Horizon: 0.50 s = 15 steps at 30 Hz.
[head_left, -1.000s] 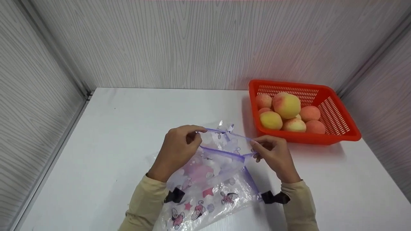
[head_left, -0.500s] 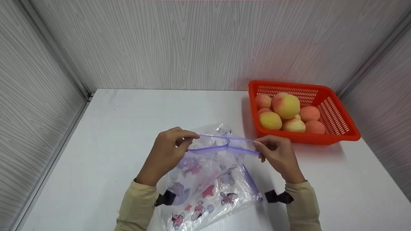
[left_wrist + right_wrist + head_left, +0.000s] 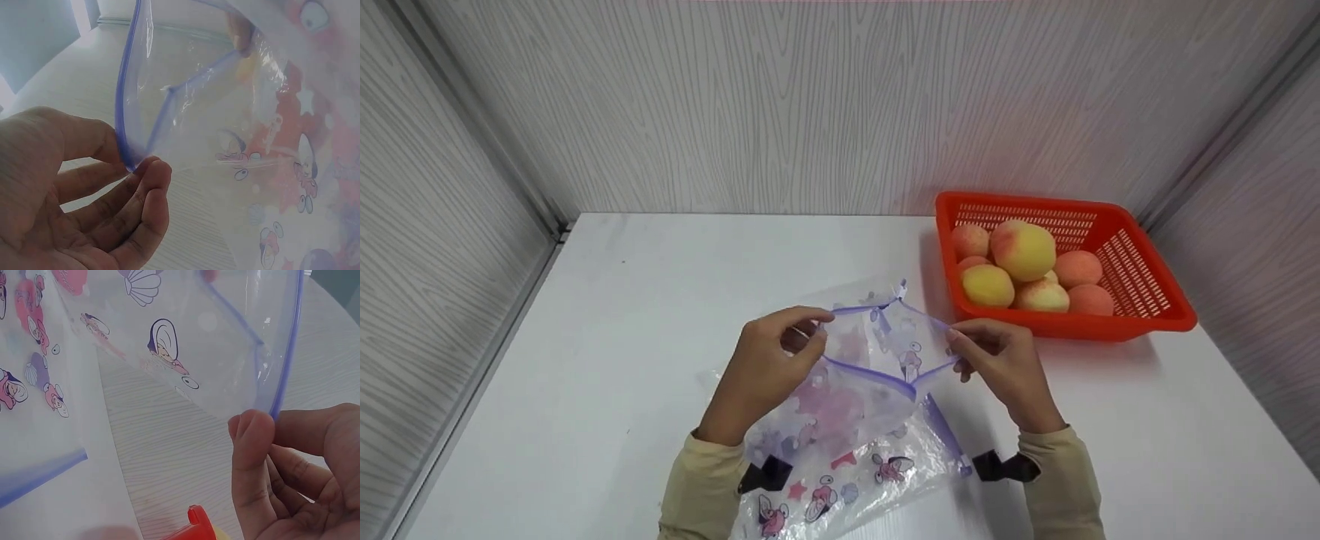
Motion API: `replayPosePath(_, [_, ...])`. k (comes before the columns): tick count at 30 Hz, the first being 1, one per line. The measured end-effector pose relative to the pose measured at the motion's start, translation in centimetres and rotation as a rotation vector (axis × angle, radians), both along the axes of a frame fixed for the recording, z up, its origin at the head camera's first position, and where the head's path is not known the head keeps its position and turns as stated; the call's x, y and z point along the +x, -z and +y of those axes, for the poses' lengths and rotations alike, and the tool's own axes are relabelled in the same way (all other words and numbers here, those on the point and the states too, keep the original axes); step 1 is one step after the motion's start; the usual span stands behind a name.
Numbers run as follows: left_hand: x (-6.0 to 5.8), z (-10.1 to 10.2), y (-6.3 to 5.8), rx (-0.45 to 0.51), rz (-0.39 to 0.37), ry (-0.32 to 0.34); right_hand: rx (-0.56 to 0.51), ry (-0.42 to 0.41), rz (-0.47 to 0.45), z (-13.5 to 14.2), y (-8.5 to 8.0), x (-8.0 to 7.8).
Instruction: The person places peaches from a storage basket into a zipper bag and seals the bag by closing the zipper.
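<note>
A clear zip bag (image 3: pixel 840 401) with a purple-edged mouth and pink cartoon shell prints is held up over the table. My left hand (image 3: pixel 772 356) pinches the left end of its mouth between thumb and fingers. At the opposite end, my right hand (image 3: pixel 1001 360) pinches the rim the same way. Between the hands the mouth gapes in a diamond shape. Beneath lies a second printed bag (image 3: pixel 877 487), flat, its purple strip (image 3: pixel 946 431) towards the right. In the left wrist view the purple rim (image 3: pixel 121 95) runs down into the left hand's fingertips.
A red plastic basket (image 3: pixel 1174 307) stands at the back right of the white table (image 3: pixel 660 285), close beyond my right hand. Several peaches (image 3: pixel 1024 251) fill its left part. Pale wood-grain panels (image 3: pixel 735 105) enclose the table at the back and sides.
The bag's mouth narrowed half a second ago as the left hand drew left. Now that hand is back to the right and the mouth gapes wider. Both hands kept their pinch.
</note>
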State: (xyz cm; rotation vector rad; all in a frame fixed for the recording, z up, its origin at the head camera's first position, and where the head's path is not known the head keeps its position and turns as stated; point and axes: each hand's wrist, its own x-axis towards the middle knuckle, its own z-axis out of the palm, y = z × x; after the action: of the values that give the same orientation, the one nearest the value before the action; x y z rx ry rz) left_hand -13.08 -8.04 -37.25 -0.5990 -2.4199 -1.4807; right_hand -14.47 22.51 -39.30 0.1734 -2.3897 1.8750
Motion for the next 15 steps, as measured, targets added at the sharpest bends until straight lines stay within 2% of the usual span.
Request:
replayPosePath(5, [0.07,-0.09,-0.37,0.006,0.003,0.009,-0.023,0.003,-0.004,-0.32,-0.02,0.04])
replayPosePath(15, [-0.31,0.59,-0.08,0.077,-0.024,0.061,-0.023,-0.049,0.000,-1.06,0.28,0.18])
